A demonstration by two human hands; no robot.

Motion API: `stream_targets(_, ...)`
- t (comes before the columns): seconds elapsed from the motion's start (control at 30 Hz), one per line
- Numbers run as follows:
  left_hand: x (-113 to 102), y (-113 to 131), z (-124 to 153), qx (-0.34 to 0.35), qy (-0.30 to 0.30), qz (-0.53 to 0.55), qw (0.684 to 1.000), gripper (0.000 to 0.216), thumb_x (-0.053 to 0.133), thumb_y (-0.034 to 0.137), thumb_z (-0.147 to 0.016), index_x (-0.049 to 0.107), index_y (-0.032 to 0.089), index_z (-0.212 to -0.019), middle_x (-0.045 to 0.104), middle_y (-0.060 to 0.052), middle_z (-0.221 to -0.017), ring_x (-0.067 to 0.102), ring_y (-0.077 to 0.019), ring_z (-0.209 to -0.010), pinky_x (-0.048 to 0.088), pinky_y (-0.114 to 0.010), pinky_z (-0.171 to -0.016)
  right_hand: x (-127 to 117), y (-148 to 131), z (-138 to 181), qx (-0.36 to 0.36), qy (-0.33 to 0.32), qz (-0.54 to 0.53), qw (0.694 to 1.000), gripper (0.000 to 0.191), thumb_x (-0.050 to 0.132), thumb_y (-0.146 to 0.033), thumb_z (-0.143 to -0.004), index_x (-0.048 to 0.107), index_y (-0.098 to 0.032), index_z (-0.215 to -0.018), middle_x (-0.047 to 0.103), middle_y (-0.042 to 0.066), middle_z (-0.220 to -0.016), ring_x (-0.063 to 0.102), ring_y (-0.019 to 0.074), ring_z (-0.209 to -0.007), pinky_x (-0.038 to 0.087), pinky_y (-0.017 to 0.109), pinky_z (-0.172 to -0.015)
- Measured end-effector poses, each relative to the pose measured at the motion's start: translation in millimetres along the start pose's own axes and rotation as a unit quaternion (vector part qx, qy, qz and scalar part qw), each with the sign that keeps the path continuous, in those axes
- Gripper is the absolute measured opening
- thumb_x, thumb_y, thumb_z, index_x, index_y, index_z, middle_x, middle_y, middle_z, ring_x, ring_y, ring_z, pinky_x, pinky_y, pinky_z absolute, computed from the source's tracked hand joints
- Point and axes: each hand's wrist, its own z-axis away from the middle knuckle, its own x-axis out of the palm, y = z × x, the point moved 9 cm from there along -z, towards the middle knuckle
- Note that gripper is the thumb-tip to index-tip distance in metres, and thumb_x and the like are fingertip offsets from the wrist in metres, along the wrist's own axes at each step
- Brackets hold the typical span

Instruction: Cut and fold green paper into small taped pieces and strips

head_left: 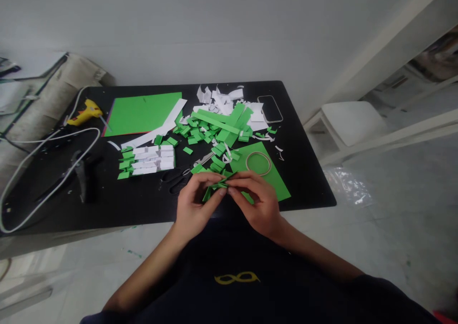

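Note:
Both my hands meet over the near edge of the black table (107, 204). My left hand (195, 202) and my right hand (255, 200) pinch a small folded piece of green paper (216, 186) between their fingertips, fingers closed on it. Just beyond the hands lie black-handled scissors (179, 175), a green paper sheet (266, 171) with a thin ring of tape (258, 163) on it, and a heap of green and white paper strips (218, 123).
A row of folded green-and-white pieces (150, 160) lies left of centre. A large green sheet (143, 112), a yellow glue gun (85, 112) with white cable (50, 171), and a phone (270, 108) sit further back. A white chair (348, 121) stands to the right.

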Motion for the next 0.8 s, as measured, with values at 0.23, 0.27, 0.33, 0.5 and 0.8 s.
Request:
stream_targets(0.23, -5, -4, 1, -0.029, 0.036, 0.005, 0.999, 0.018, 0.078, 0.014, -0.092, 0.070, 0.022, -0.107, 0.080, -0.002, -0.099, 0.078, -0.0153, -0.093, 0.064, -0.029, -0.086, -8, 13, 4, 0.026, 0.056, 0.007, 0.998, 0.037, 0.084, -0.018, -0.086, 0.065, -0.027, -0.117, 0.066, 0.005, -0.114, 0.070, 0.0205, -0.098, 0.064, 0.038, -0.088)
stream_targets(0.27, -4, -5, 1, -0.036, 0.035, 0.011, 0.999, 0.019, 0.078, 0.014, -0.092, 0.069, 0.022, -0.107, 0.080, -0.003, -0.100, 0.078, -0.0157, -0.094, 0.065, -0.030, -0.087, -6, 14, 3, 0.031, 0.044, 0.005, 0.999, 0.039, 0.085, -0.019, -0.086, 0.065, -0.027, -0.119, 0.068, 0.005, -0.115, 0.071, 0.0211, -0.099, 0.064, 0.039, -0.091)
stream_targets(0.33, -2, -6, 0, -0.047, 0.032, 0.022, 0.998, 0.019, 0.078, 0.015, -0.092, 0.068, 0.022, -0.106, 0.080, -0.003, -0.100, 0.079, -0.0166, -0.094, 0.065, -0.031, -0.087, 1, 15, 2, 0.039, 0.014, -0.006, 0.999, 0.035, 0.083, -0.019, -0.088, 0.067, -0.027, -0.118, 0.072, 0.005, -0.113, 0.072, 0.0210, -0.100, 0.064, 0.039, -0.092)
stream_targets(0.5, -1, -8, 0, -0.063, 0.033, 0.023, 0.997, 0.017, 0.077, 0.017, -0.092, 0.069, 0.022, -0.105, 0.079, -0.004, -0.098, 0.078, -0.0176, -0.092, 0.065, -0.032, -0.083, 7, 16, 0, 0.045, -0.001, -0.025, 0.999, 0.017, 0.077, -0.019, -0.094, 0.073, -0.026, -0.108, 0.075, 0.005, -0.107, 0.075, 0.0209, -0.098, 0.065, 0.036, -0.085)
stream_targets(0.8, 7, -8, 2, -0.046, -0.061, 0.092, 0.993, 0.036, 0.072, 0.044, -0.098, 0.074, 0.023, -0.128, 0.076, -0.011, -0.122, 0.074, -0.0251, -0.112, 0.064, -0.037, -0.095, -2, 21, -4, 0.073, 0.041, -0.024, 0.996, 0.008, 0.080, -0.022, -0.091, 0.074, -0.025, -0.095, 0.074, 0.004, -0.098, 0.073, 0.0201, -0.090, 0.065, 0.034, -0.079)
